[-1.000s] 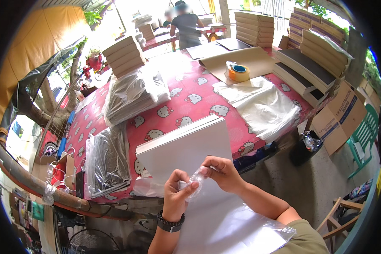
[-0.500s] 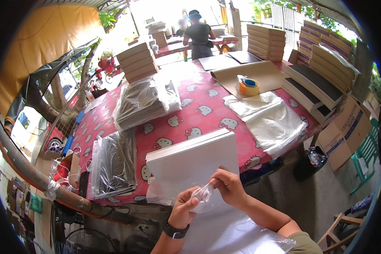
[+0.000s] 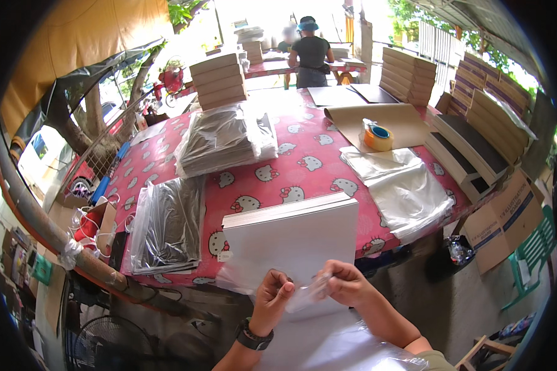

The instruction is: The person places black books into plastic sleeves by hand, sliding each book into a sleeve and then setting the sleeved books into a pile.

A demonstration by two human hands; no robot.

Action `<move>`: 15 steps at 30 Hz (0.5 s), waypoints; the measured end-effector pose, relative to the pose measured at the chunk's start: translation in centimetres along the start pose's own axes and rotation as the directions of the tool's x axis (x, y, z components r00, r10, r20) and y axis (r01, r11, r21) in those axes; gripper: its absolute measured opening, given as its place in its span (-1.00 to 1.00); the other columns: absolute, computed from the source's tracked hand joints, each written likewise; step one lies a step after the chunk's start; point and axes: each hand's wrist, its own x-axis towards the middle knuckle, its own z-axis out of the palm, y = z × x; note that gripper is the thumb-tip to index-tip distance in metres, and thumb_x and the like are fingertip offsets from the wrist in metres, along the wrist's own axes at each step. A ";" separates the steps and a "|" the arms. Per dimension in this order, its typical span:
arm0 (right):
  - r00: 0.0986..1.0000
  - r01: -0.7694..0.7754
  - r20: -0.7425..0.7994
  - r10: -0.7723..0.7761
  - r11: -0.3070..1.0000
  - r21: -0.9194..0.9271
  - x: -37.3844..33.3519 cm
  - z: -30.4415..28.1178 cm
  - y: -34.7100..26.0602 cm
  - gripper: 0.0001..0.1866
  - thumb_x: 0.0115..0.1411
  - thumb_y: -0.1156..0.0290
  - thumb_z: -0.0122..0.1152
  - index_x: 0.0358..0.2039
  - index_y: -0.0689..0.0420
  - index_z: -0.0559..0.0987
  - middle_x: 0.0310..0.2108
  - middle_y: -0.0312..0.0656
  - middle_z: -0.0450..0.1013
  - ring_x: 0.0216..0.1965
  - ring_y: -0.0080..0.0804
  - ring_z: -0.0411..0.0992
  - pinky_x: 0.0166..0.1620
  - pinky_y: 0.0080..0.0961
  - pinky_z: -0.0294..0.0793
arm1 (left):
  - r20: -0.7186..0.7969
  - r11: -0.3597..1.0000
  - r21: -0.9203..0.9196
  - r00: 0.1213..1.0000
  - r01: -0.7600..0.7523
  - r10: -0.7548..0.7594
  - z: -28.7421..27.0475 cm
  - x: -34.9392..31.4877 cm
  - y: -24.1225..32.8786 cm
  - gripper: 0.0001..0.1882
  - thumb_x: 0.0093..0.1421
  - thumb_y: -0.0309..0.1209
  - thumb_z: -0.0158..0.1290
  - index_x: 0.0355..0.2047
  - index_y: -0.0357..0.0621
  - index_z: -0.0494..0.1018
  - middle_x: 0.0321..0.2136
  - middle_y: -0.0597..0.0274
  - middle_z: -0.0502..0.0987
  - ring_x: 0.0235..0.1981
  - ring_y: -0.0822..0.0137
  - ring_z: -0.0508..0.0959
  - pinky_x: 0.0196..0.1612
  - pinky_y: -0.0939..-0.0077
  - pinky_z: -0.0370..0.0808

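A crumpled clear plastic bag (image 3: 306, 298) stretches between my two hands, in front of a stack of white boards (image 3: 291, 238) at the table's near edge. My left hand (image 3: 273, 298), with a dark watch at the wrist, has its fingers curled on the bag's left part. My right hand (image 3: 345, 284) pinches the plastic on the other side, its fingertips partly blurred. More plastic shows at the stack's lower left. Below my hands a large white sheet (image 3: 319, 343) with shiny plastic over it lies close to me.
The pink patterned table (image 3: 263, 179) bears dark stacks in clear plastic (image 3: 220, 142), a flat pile of clear bags (image 3: 405, 195), a tape roll (image 3: 377, 137) on brown paper, and dark-topped board stacks (image 3: 470, 145). A person (image 3: 311, 55) stands at a farther table. Cartons stand right.
My hands have moved apart, my right hand going rightward, and the plastic is now pulled out between them. The whole view has shifted slightly. The white stack still stands in the same place.
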 end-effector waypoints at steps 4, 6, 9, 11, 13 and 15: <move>0.990 0.138 -0.061 -0.128 0.966 0.216 -0.4 0.0 -2.5 -0.86 0.14 0.38 -0.04 -0.39 0.16 0.28 -0.52 -0.27 0.34 -0.59 -0.58 0.33 -0.58 -0.65 0.31 | -0.172 0.945 0.321 0.977 -0.063 0.123 -1.8 -0.6 -0.7 -0.75 0.02 -0.36 0.09 -0.57 -0.16 0.23 -0.64 0.44 0.27 -0.57 0.60 0.23 -0.49 0.73 0.18; 0.963 0.225 -0.157 -0.218 0.974 0.026 -1.9 -2.0 -4.1 -0.85 0.11 0.38 0.01 -0.40 0.15 0.28 -0.54 -0.25 0.34 -0.60 -0.58 0.34 -0.60 -0.69 0.31 | -0.278 0.754 0.655 0.915 -0.041 0.292 -4.6 -1.3 -0.5 -0.73 -0.05 -0.40 0.13 -0.64 -0.19 0.23 -0.68 0.40 0.27 -0.59 0.56 0.23 -0.50 0.67 0.20; 0.505 0.204 -0.619 -0.601 0.780 -0.591 -6.0 -3.9 -7.9 -0.62 0.05 0.30 0.11 -0.13 0.20 0.36 -0.34 -0.29 0.39 -0.36 -0.54 0.37 -0.35 -0.66 0.37 | -0.402 0.445 0.881 0.752 0.162 0.522 -10.6 -3.3 0.4 -0.74 -0.14 -0.48 0.12 -0.69 -0.22 0.20 -0.74 0.29 0.22 -0.64 0.43 0.21 -0.54 0.50 0.21; 0.022 0.069 -0.628 -0.778 0.628 -0.775 -7.1 -3.5 -12.3 -0.61 0.06 0.25 0.12 -0.11 0.13 0.38 -0.30 -0.33 0.36 -0.33 -0.65 0.27 -0.32 -0.76 0.24 | -0.530 0.438 0.848 0.457 0.298 0.715 -14.4 -5.9 4.2 -0.70 -0.07 -0.52 0.07 -0.71 -0.17 0.12 -0.75 0.34 0.14 -0.65 0.44 0.19 -0.54 0.48 0.21; 0.257 -0.034 -0.132 -0.957 0.127 -0.991 -8.7 -4.0 -14.3 -0.78 0.12 0.23 0.03 -0.30 0.08 0.41 -0.40 -0.46 0.33 -0.52 -0.76 0.19 -0.51 -0.78 0.15 | -0.454 0.419 0.888 0.209 0.191 0.866 -14.8 -7.9 8.0 -0.71 -0.02 -0.57 0.02 -0.70 -0.13 0.11 -0.72 0.39 0.10 -0.63 0.49 0.19 -0.49 0.51 0.28; 0.486 -0.182 -0.302 -0.820 0.243 -0.953 -7.5 -1.2 -12.9 -0.82 0.15 0.25 -0.02 -0.40 0.08 0.42 -0.56 -0.44 0.33 -0.66 -0.73 0.18 -0.62 -0.70 0.17 | -0.363 0.365 0.913 0.046 -0.183 0.931 -12.7 -7.4 11.1 -0.71 0.01 -0.63 -0.04 -0.69 -0.09 0.09 -0.70 0.41 0.07 -0.60 0.52 0.17 -0.42 0.52 0.36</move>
